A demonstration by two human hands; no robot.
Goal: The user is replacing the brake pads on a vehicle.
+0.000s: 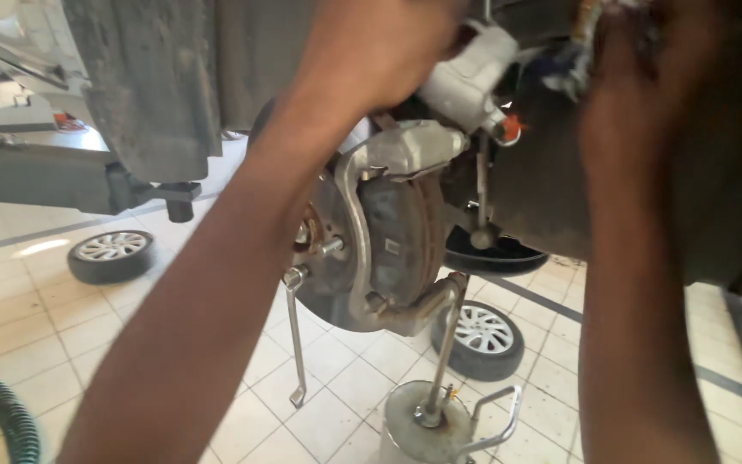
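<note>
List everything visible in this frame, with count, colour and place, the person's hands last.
Grey metal brake caliper: one, top centre, at the left hand.
Rusty round brake disc: one, centre, on the hub.
Long silver wrench: one, hanging from a hub stud.
Grey round drain tank: one, bottom centre.
Black tyres on silver rims: two, on the tiled floor.
Green ribbed hose: one, bottom left.
Left hand: on the caliper.
Right hand: raised, blurred.

Just below the left hand (371,43), the brake caliper (414,146) is dull silver-grey, and the brake disc (405,241) beneath it is grey streaked with rust-brown. Beside the right hand (637,69) sits a small orange cap (511,129). Far below both hands, the floor (27,326) is cream tile with grey grout lines, and the wheels (112,255) lying there are black-tyred with silver rims.
</note>
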